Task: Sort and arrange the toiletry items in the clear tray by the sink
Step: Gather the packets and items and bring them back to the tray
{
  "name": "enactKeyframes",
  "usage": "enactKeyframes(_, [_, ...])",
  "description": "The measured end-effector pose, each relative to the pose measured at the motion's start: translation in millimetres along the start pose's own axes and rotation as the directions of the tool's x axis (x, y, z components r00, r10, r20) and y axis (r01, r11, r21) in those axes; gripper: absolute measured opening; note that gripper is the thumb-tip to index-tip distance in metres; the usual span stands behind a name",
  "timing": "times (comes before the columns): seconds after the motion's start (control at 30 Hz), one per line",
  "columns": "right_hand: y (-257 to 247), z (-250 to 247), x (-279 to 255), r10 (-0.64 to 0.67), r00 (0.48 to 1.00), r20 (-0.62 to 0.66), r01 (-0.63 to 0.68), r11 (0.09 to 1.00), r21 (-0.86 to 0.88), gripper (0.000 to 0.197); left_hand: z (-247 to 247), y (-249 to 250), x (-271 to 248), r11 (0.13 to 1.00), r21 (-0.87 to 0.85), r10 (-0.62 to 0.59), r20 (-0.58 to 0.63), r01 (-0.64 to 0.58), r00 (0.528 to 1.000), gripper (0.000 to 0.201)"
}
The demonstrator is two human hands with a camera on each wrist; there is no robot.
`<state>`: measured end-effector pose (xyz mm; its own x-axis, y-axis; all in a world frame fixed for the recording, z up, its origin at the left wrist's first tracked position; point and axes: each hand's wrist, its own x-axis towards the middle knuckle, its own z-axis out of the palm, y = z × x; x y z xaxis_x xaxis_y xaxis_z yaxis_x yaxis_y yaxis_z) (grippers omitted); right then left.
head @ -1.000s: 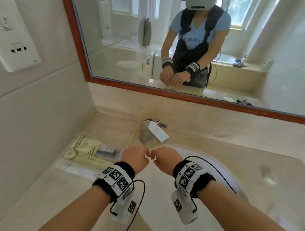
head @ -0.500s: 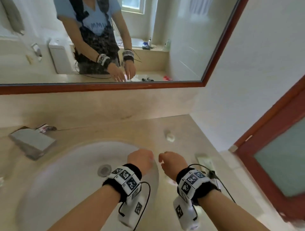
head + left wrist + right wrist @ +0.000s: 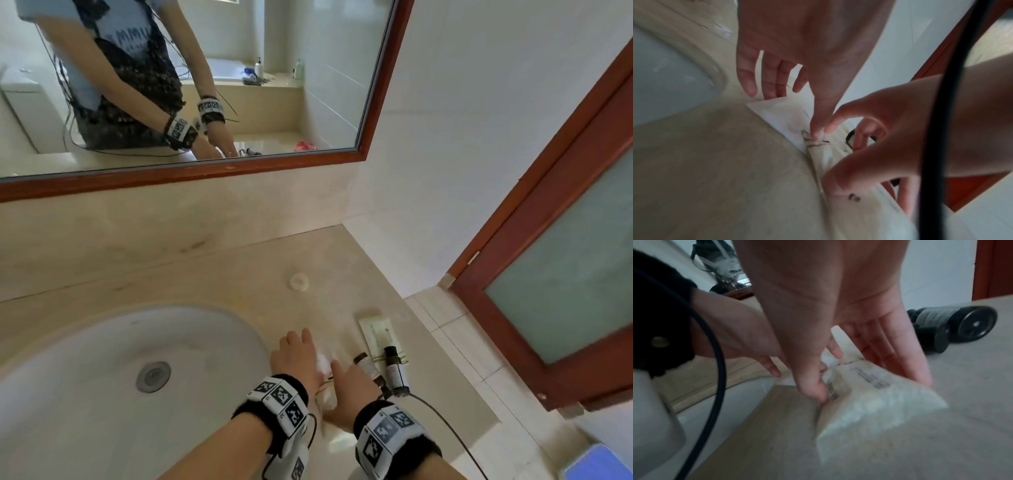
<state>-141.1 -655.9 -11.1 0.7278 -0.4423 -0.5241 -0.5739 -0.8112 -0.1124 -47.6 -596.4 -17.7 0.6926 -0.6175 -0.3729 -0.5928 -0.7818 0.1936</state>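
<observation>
On the beige counter right of the sink, my two hands sit close together over small packets. My left hand lies with its fingers straight, touching a flat white packet. My right hand pinches a cream sachet with printed text, thumb on its near edge and fingers along its far side. Just right of it lie two small dark bottles, partly on a flat cream packet. The clear tray is out of view.
The white oval sink with its drain fills the lower left. A small round white item lies on the counter further back. The counter ends at the right, beside a red-framed door. A mirror hangs above.
The view has swung from the left of the sink to its right. My hands, earlier fisted together over the basin, have come down onto the packets on the counter.
</observation>
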Motion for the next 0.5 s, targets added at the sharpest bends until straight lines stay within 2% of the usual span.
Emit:
enactKeyframes(0.1, [-7.5,-1.8,8.0,0.018,0.999,-0.033,-0.017,1.000,0.019,0.068,-3.5,-1.2,4.3,0.997,-0.079,-0.016,0.036,0.019,0.999,0.069])
enactKeyframes(0.2, [-14.2,-2.5,15.2,0.014,0.997,-0.071,-0.014,1.000,0.005,0.063,-5.9,-7.1,6.2,0.981,-0.191,-0.016,0.038,0.023,0.999,0.063])
enactKeyframes(0.37, [-20.3,-4.1,20.9,-0.015,0.983,-0.185,0.007,0.999,-0.043,0.069,-13.1,-27.8,5.0,0.970,-0.242,-0.020,0.004,0.020,1.000,0.075])
enactKeyframes(0.5, [-23.1,-6.9,18.1,-0.031,0.988,-0.151,0.024,0.999,-0.049,0.073,-19.6,-41.2,4.9,0.965,-0.260,-0.045,-0.062,0.028,0.997,0.071])
